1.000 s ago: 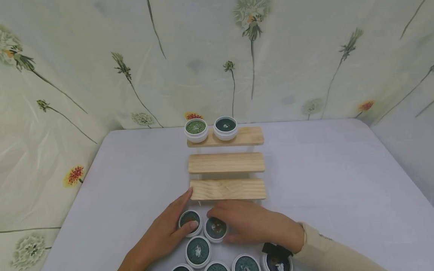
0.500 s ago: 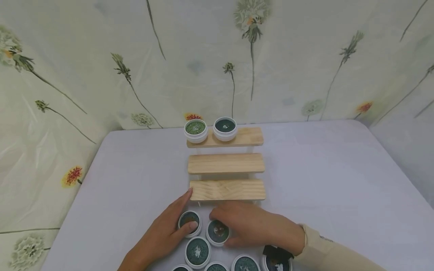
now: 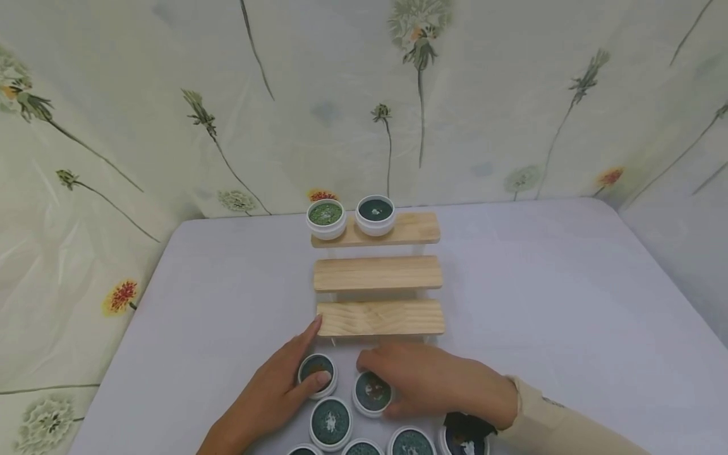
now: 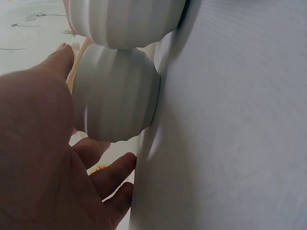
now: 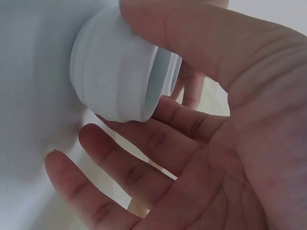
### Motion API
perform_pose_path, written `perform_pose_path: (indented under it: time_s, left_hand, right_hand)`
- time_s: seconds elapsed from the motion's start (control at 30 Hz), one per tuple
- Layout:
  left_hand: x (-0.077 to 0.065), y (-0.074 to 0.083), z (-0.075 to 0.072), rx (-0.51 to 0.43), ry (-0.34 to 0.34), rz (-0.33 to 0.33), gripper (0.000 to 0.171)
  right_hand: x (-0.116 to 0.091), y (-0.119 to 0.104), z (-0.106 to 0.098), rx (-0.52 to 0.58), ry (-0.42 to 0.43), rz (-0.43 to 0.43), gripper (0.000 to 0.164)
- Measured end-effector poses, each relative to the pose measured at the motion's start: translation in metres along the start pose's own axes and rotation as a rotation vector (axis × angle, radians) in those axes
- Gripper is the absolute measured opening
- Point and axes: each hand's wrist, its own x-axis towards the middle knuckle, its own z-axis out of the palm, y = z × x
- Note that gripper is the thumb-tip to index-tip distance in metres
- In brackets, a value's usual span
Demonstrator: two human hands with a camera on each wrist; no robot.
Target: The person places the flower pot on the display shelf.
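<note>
My left hand [image 3: 273, 385] lies beside a small white cup [image 3: 309, 365] with a dark green inside, its thumb over the rim. Its straight forefinger reaches the left end of the lowest wooden shelf [image 3: 381, 318]. In the left wrist view this cup [image 4: 115, 96] has a fluted side, and the other fingers are spread below it. My right hand [image 3: 426, 382] holds a second white cup [image 3: 372, 393], patterned inside, between thumb and fingers. In the right wrist view the thumb presses one side of that cup [image 5: 112, 72], fingers on the other; ring and little fingers extend free.
Ahead stands a stepped rack with a middle shelf [image 3: 378, 273] and a top shelf [image 3: 418, 227]. The top one bears a light green cup [image 3: 326, 219] and a dark green cup [image 3: 375, 215]. Several more cups, including a nearby one [image 3: 331, 422], stand on the white tablecloth [image 3: 540, 303].
My right hand has slid the cup it holds a little to the right and slightly toward me, widening the gap from the left cup. My left hand stays put.
</note>
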Motion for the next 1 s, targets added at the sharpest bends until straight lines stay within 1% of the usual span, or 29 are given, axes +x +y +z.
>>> perform_pose_path:
  time_s: [0.23,0.4,0.53,0.63,0.8,1.0]
  left_hand:
    - [0.0,0.002,-0.001,0.0,-0.016,-0.011,0.081]
    - [-0.001,0.003,-0.001,0.001,-0.014,0.002,0.082]
    - [-0.002,0.003,-0.001,0.005,-0.019,-0.004,0.082]
    - [-0.003,0.002,-0.001,0.007,-0.022,-0.004,0.082]
    - [-0.003,0.002,0.0,0.015,-0.013,0.014,0.082]
    - [-0.004,0.001,0.0,0.026,0.002,0.032,0.082]
  right_hand:
    - [-0.007,-0.001,-0.001,0.051,-0.037,0.062,0.055]
    - [-0.014,-0.003,-0.003,0.064,-0.044,0.095,0.055]
    - [-0.019,-0.003,-0.003,0.07,-0.046,0.107,0.053]
    - [-0.022,-0.002,-0.002,0.082,-0.051,0.134,0.053]
    - [-0.027,-0.002,-0.001,0.095,-0.059,0.193,0.056]
    - [-0.03,-0.004,-0.003,0.095,-0.065,0.215,0.055]
